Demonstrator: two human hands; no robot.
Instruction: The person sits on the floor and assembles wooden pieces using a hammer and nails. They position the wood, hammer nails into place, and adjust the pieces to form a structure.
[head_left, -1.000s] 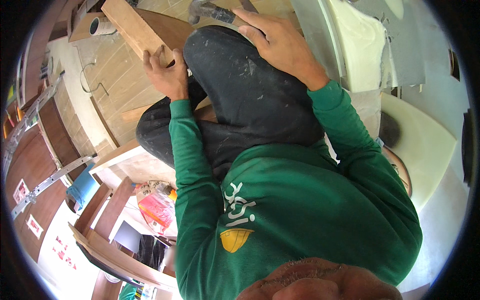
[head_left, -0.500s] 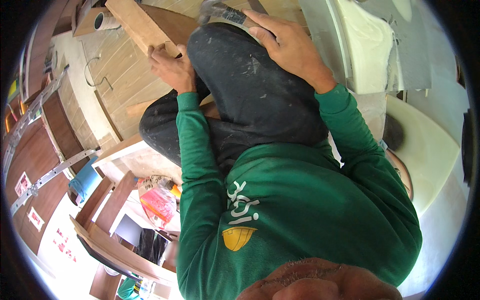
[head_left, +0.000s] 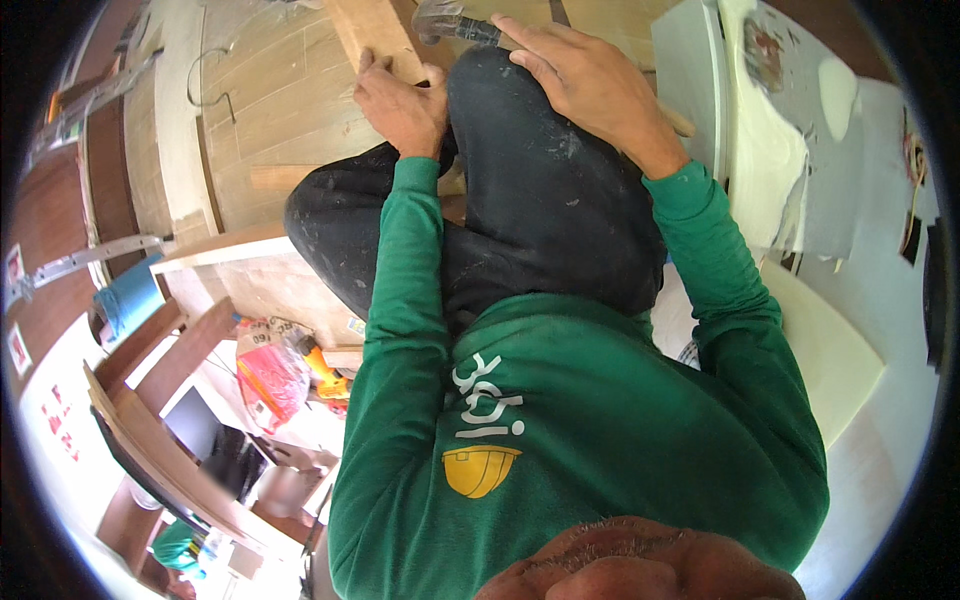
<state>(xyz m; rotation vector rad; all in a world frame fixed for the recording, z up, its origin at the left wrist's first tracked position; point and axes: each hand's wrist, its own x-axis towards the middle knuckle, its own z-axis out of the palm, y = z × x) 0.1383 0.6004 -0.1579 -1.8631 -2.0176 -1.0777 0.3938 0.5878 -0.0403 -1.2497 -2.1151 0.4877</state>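
At the top of the view, my left hand [head_left: 400,105] grips the near end of a flat wooden board [head_left: 372,35], which runs up past the picture's edge. My right hand [head_left: 590,85] is closed around the handle of a hammer [head_left: 470,28]. The hammer's metal head lies just right of the board, apart from it, and its dark neck is wrapped in clear tape. A wooden handle end pokes out beyond my right wrist. Between my hands rises my bent knee [head_left: 520,140] in dark, dusty trousers. The fingers' undersides are hidden.
A grey-white panel with cream material [head_left: 770,150] stands at right. Lower left are a yellow power drill [head_left: 325,375], a red plastic bag [head_left: 270,378] and wooden framing [head_left: 190,465]. A bent metal rod [head_left: 215,95] and a metal ladder [head_left: 95,262] lie left. A person in green [head_left: 175,548] is farther off.
The view has shifted, so both hands, board and hammer sit farther right and higher in the picture. The white tube at upper left has left view. Both grips stay the same.
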